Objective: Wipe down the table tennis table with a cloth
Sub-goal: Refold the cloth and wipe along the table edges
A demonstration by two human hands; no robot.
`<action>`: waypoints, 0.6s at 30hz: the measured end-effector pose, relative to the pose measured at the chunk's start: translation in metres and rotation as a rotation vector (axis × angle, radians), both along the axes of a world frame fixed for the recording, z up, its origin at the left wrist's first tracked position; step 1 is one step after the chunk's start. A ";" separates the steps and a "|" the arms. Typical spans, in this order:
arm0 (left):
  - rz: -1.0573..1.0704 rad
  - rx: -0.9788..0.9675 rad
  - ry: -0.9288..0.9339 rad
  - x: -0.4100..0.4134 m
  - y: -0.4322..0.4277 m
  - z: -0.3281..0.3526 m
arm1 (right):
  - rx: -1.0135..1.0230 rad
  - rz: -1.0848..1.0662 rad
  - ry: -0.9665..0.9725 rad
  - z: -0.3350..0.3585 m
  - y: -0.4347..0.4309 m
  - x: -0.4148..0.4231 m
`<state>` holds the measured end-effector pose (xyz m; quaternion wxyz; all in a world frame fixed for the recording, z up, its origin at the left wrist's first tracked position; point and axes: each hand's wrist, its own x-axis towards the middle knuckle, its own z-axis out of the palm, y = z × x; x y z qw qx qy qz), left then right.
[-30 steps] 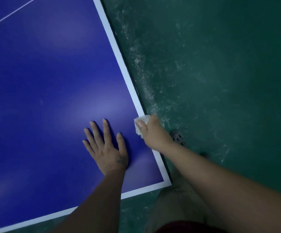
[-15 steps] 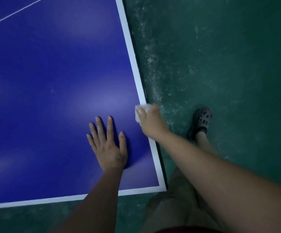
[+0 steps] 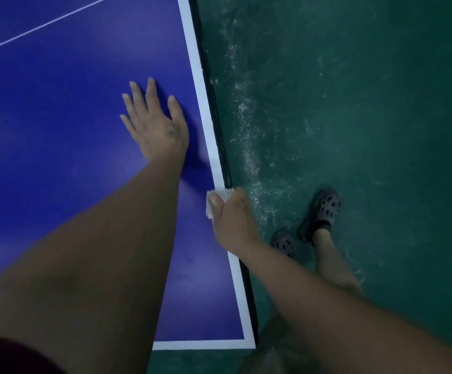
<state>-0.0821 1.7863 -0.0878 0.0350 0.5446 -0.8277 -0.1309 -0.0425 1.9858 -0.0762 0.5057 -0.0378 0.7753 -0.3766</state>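
The blue table tennis table (image 3: 57, 109) with a white border fills the left half of the view; its near right corner lies at the bottom centre. My left hand (image 3: 156, 125) rests flat on the blue surface, fingers spread, close to the right white edge line. My right hand (image 3: 230, 220) grips a small crumpled white cloth (image 3: 216, 201) and presses it on the table's right edge, nearer to me than the left hand. Most of the cloth is hidden in my fist.
Dark green floor (image 3: 368, 117) lies to the right of the table, with a pale dusty streak (image 3: 249, 136) along the table's side. My two feet in dark perforated clogs (image 3: 322, 211) stand on the floor just right of the table edge.
The view has shifted forward along the table's right side. My left hand has slid further up the surface, toward the edge. My right hand with the cloth stays on the right edge, now behind the left hand.
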 end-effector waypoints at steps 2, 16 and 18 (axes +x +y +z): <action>0.014 -0.043 -0.040 -0.005 -0.002 -0.004 | -0.009 -0.011 0.004 -0.004 -0.023 -0.021; 0.031 -0.115 -0.027 -0.004 -0.001 -0.014 | -0.055 0.080 0.006 -0.020 -0.132 -0.141; 0.026 -0.124 -0.015 -0.003 -0.002 -0.013 | -0.081 0.123 -0.020 -0.018 -0.108 -0.120</action>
